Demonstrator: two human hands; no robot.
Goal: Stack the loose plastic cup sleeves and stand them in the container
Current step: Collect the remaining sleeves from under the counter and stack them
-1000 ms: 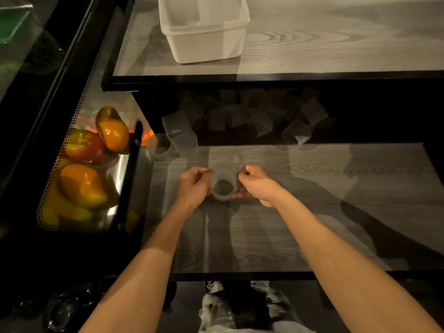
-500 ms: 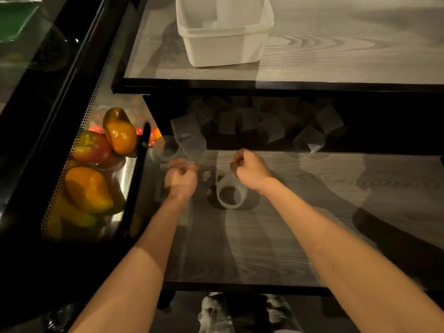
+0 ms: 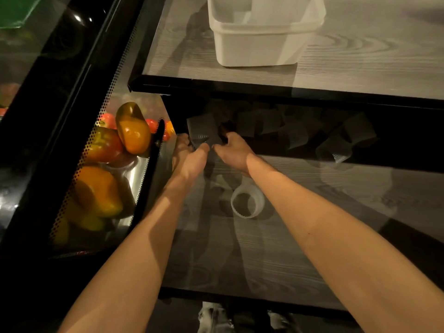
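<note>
Several clear ribbed plastic cup sleeves (image 3: 295, 135) lie loose in the dark back of the lower shelf. One short stack of sleeves (image 3: 247, 200) lies on its side on the grey wood-grain lower shelf (image 3: 336, 224), between my forearms. My left hand (image 3: 189, 157) and my right hand (image 3: 234, 149) are both at the back left of that shelf, fingers closed around one sleeve (image 3: 203, 131). The white plastic container (image 3: 262, 46) stands on the upper shelf, above the hands, with a stack of sleeves upright inside.
A perforated metal bin (image 3: 134, 174) of orange and red bell peppers (image 3: 133, 131) sits left of the shelf behind a black divider. The upper shelf's black front edge (image 3: 264, 88) overhangs the sleeves. A shoe shows on the floor below.
Both hands let go of the short stack, which now lies on the lower shelf, and reached back left to take hold of another loose sleeve. The view moved closer.
</note>
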